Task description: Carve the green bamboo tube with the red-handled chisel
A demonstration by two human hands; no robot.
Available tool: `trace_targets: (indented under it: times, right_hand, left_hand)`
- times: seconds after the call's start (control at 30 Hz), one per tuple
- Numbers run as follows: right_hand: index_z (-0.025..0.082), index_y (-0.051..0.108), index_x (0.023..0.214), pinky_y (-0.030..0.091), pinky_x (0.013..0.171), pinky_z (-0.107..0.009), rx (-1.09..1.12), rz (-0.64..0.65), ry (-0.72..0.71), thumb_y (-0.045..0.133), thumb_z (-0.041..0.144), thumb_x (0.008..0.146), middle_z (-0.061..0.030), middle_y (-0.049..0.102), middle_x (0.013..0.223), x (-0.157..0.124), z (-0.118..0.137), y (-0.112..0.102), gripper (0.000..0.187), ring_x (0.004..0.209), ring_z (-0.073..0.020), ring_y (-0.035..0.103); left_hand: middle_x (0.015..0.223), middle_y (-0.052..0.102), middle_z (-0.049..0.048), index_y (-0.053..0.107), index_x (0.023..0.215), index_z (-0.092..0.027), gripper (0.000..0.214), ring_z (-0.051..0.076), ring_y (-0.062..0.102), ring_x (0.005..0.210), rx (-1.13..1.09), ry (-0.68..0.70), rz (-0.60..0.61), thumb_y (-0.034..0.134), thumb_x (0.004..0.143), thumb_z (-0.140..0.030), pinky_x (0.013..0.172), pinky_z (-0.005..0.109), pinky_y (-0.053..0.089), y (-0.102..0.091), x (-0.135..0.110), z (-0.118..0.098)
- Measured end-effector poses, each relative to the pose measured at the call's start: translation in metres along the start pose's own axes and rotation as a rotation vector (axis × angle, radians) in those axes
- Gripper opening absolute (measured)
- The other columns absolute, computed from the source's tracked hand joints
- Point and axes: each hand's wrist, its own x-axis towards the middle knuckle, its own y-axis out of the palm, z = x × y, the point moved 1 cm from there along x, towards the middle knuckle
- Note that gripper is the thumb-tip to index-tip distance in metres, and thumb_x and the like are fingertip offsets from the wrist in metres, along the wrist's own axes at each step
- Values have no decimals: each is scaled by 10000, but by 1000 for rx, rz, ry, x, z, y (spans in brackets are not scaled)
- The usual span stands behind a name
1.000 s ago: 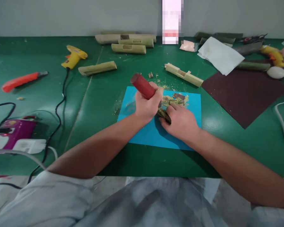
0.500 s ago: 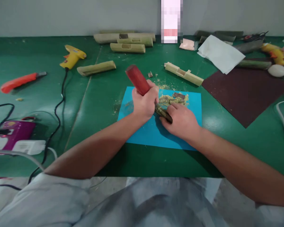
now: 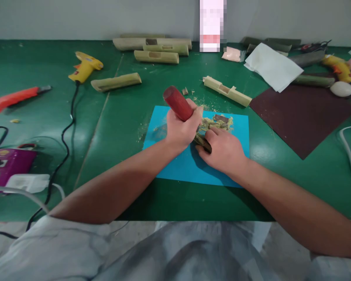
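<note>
My left hand is wrapped round the thick red wooden handle of a tool whose working end is hidden. The handle leans up to the left, its butt end above my fist. Close by on the right, my right hand grips a small dark bamboo piece between thumb and fingers. This piece points from my right hand towards the lower side of my left fist. Both hands are over a blue sheet. Pale shavings lie on it beyond my right fingers, with a small brown piece among them.
A notched bamboo length lies beyond the sheet. Further bamboo tubes stand at the back. To the left are a yellow glue gun and an orange cutter knife. Brown sandpaper and white paper lie right.
My left hand has shifted slightly right with the red handle, closer to my right hand. The handle stands a little steeper. My right hand keeps its hold on the bamboo piece.
</note>
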Motion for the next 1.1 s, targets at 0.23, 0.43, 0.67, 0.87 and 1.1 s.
trace_targets:
  times: [0.23, 0.43, 0.67, 0.87, 1.1]
  right_hand:
    - [185, 636, 887, 324, 641, -325, 102, 29, 61, 615, 383, 919, -81, 686, 913, 1, -5, -3, 201, 848, -229, 611]
    - [194, 617, 825, 340, 666, -326, 137, 27, 61, 615, 376, 900, -77, 677, 893, 4, -9, -2, 197, 837, -223, 599]
    - [184, 638, 896, 327, 661, -320, 65, 14, 57, 588, 380, 935, -90, 684, 929, 0, -3, -1, 206, 869, -228, 606]
    - [187, 629, 889, 316, 656, -318, 64, 8, 54, 589, 382, 931, -86, 678, 914, 1, -4, 0, 203, 867, -230, 607]
    - [187, 642, 912, 339, 676, -322, 44, 6, 37, 592, 387, 938, -84, 685, 927, 0, -4, 1, 207, 881, -235, 612]
  left_hand:
    - [493, 468, -47, 483, 539, -224, 373, 87, 426, 464, -11, -44, -7, 759, 789, -247, 468, 320, 326, 3, 2, -13]
    - [455, 430, -59, 490, 536, -226, 318, 75, 364, 425, -41, -90, -91, 707, 767, -199, 437, 317, 243, -3, 1, -13]
    - [518, 490, -39, 540, 572, -216, 404, 83, 429, 501, -41, -16, 3, 789, 856, -360, 523, 304, 348, -2, 4, -4]
    - [538, 490, -28, 525, 549, -207, 405, 101, 456, 509, 27, 41, 4, 778, 840, -329, 498, 299, 348, 1, 0, -16]
    - [521, 512, -33, 552, 558, -233, 388, 95, 416, 486, 4, 27, 32, 769, 865, -327, 513, 331, 356, -3, 2, -4]
